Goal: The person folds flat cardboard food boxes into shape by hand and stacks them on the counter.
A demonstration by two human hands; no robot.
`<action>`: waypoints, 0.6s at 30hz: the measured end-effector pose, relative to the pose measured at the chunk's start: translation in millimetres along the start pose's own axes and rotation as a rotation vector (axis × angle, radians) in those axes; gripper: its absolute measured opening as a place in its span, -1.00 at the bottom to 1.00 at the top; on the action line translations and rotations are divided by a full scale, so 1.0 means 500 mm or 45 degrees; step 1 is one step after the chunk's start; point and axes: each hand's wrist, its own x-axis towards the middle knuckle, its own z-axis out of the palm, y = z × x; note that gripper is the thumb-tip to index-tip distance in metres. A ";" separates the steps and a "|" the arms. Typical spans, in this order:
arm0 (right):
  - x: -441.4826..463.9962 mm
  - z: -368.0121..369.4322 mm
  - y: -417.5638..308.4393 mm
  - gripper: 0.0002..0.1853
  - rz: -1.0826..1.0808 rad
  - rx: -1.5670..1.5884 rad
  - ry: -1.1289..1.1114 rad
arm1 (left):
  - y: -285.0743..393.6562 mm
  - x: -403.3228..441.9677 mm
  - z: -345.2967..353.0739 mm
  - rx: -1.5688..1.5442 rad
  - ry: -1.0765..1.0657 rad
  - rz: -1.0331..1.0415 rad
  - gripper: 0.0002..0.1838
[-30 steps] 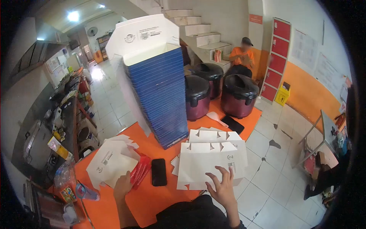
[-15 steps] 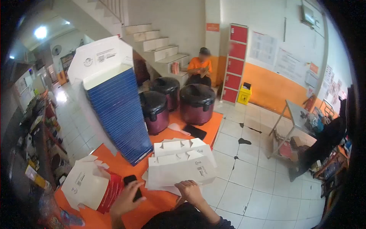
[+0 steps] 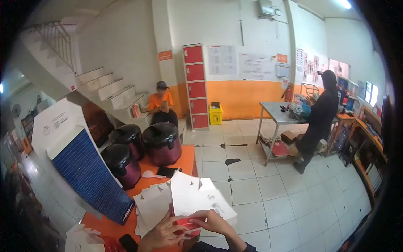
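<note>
I read the left hand (image 3: 166, 232) at the lower edge of my head view: fingers spread slightly and bent, laid against a red piece (image 3: 189, 224). The right hand (image 3: 213, 221) meets it from the opposite side, fingers curled, thumb and fingertips closed on the red piece. The red piece sits between both hands, above the near end of the orange table (image 3: 189, 158). A white carton sheet (image 3: 201, 196) lies tilted directly beyond the fingers; I cannot tell whether it joins the red piece.

Left of the hands, I locate a phone (image 3: 128, 242) and further white sheets (image 3: 82, 241). More white cartons (image 3: 152, 206) lie beside the tilted sheet.

Beyond these, a tall blue stack (image 3: 93, 170) leans in view at the left. A white spoon (image 3: 152, 174) and a second phone (image 3: 169, 171) lie near three lidded cookers (image 3: 162, 147).

Farther off, a person in orange (image 3: 158, 105) sits by the stairs, next to red lockers (image 3: 195, 88). At right, a person in dark clothing (image 3: 321, 119) stands at a metal table (image 3: 275, 108).
</note>
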 end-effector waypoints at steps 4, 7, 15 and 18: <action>-0.011 -0.011 -0.012 -0.77 -0.088 -0.177 0.097 | -0.006 0.046 0.018 0.372 0.069 -0.132 -0.77; -0.017 -0.012 -0.004 -0.73 -0.035 -0.303 0.166 | -0.019 0.047 0.032 0.414 0.286 -0.168 -0.77; -0.028 -0.016 -0.005 -0.75 0.097 -0.427 0.155 | -0.020 0.020 0.074 -0.004 0.700 -0.455 -0.75; -0.030 -0.012 0.004 -0.77 0.066 -0.437 0.175 | 0.002 0.025 0.070 -0.025 0.702 -0.469 -0.75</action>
